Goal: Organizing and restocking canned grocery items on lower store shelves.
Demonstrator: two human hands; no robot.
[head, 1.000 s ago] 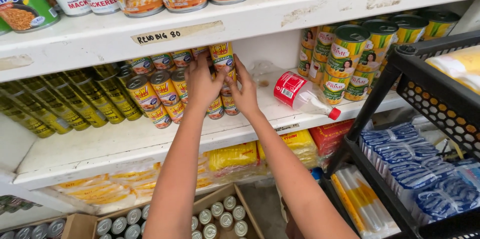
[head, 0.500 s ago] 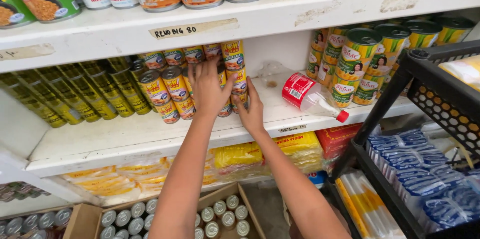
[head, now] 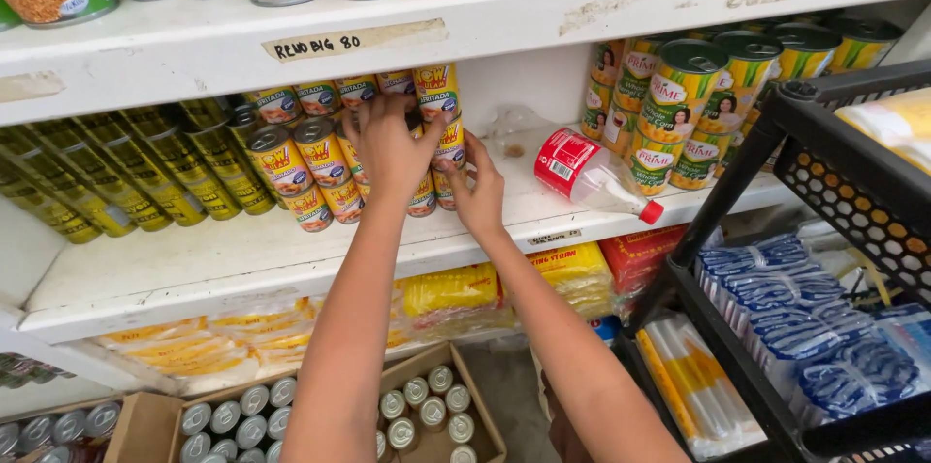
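Head view. Shelf (head: 194, 274), white and scuffed, middle tier of a store rack. Both hands reach in over a block of small yellow-and-red cans (head: 320, 172) stacked in tiers at mid-shelf.

Left hand (head: 388, 148): back toward the camera, fingers spread and curled over the upper cans, touching them. Whether it grips one can or only presses on the stack I cannot tell; the palm hides the contact.

Right hand (head: 480, 193): lower, just right of the left hand, fingers bent against the lower cans at the stack's right edge (head: 448, 148). Fingertips are hidden behind cans; grip cannot be told.

Left of the stack: rows of slim gold cans (head: 116, 172), lying on their sides. Right of the hands: a clear bottle with a red label and red cap (head: 593, 174), lying on its side near the shelf's front edge, apart from the right hand. Further right: green-and-yellow cans (head: 684, 99), upright, stacked two high.

Top shelf (head: 543, 12): large cans along the edge, paper tag taped to its face.

Below: yellow packets (head: 451, 290) on the lower shelf; an open cardboard box of silver-topped cans (head: 427, 405) on the floor. Black wire rack (head: 834, 172) at right, holding blue packets (head: 805, 308).
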